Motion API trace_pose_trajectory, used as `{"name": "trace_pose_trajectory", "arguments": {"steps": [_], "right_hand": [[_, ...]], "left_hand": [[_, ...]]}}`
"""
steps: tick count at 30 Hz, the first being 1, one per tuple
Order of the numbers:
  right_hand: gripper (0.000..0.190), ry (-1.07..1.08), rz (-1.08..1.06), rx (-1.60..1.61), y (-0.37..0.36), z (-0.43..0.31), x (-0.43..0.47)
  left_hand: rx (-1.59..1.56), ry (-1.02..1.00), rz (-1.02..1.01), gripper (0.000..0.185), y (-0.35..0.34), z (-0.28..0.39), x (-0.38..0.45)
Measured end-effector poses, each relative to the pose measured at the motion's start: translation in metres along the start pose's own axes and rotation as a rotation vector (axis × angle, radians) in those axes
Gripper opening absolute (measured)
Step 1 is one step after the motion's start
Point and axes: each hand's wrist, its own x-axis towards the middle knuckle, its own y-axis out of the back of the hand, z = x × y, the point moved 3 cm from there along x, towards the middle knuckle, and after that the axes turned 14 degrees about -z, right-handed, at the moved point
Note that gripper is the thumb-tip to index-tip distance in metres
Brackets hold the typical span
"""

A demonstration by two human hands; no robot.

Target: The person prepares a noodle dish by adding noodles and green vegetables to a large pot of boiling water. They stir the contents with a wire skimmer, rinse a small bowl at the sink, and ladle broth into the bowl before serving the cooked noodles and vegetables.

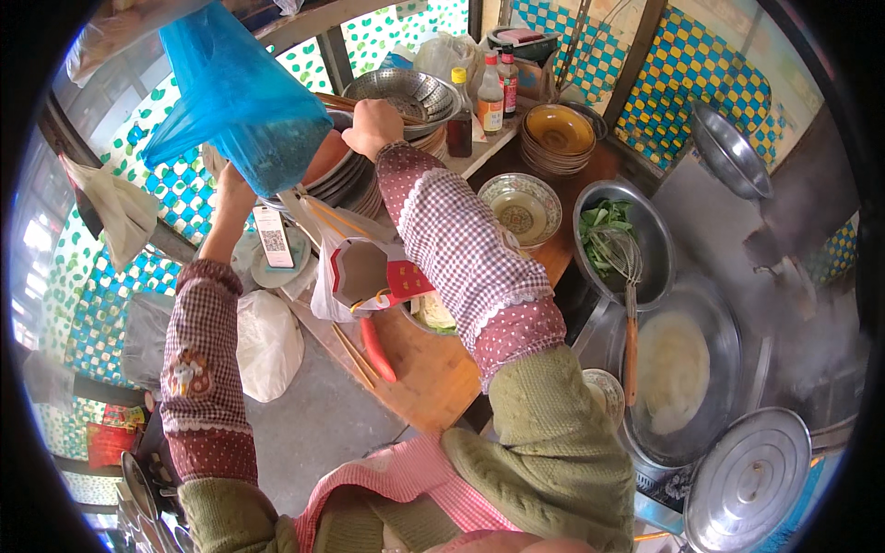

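My right hand [375,128] is raised at the rim of a perforated metal colander [408,90], beside wooden chopsticks [334,101]; its fingers are curled, and what they hold is not plain. A blue plastic bag [242,90] hangs between my hands. My left hand [236,190] reaches up at the bag's lower left, its fingers hidden behind it. Stacked metal bowls [339,176] stand below the bag. Under my left hand a phone [274,236] showing a printed code leans over a pale dish [299,257]. A white plastic bag with a red and white box [363,273] hangs near my right sleeve.
A wooden board [429,373] carries a red sausage-like piece [377,350] and chopsticks [354,356]. On the right, a bowl of leafy greens [653,242] with a wire skimmer [630,304] sits beside a steaming wok [719,387]. A metal lid [747,480] leans nearby. Sauce bottles [490,97] stand behind.
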Motion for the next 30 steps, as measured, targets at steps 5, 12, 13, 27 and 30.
{"name": "trace_pose_trajectory", "arguments": {"steps": [5,12,13,27,30], "right_hand": [[0.033,0.037,0.128,0.171,0.0,0.007,0.001],[0.033,0.103,0.087,0.32,-0.001,0.014,0.013],[0.034,0.108,0.103,0.292,0.0,0.013,0.014],[0.027,0.305,0.325,0.175,0.034,-0.013,0.021],[0.027,0.302,0.387,0.072,0.052,-0.016,0.023]], "left_hand": [[0.035,-0.049,-0.053,0.03,-0.011,-0.024,0.032],[0.099,-0.062,-0.039,0.034,-0.011,-0.029,0.046],[0.114,-0.068,-0.037,0.034,-0.011,-0.03,0.045],[0.469,-0.177,0.184,0.041,0.037,-0.047,0.082],[0.602,-0.19,0.243,0.042,0.059,-0.058,0.088]]}}
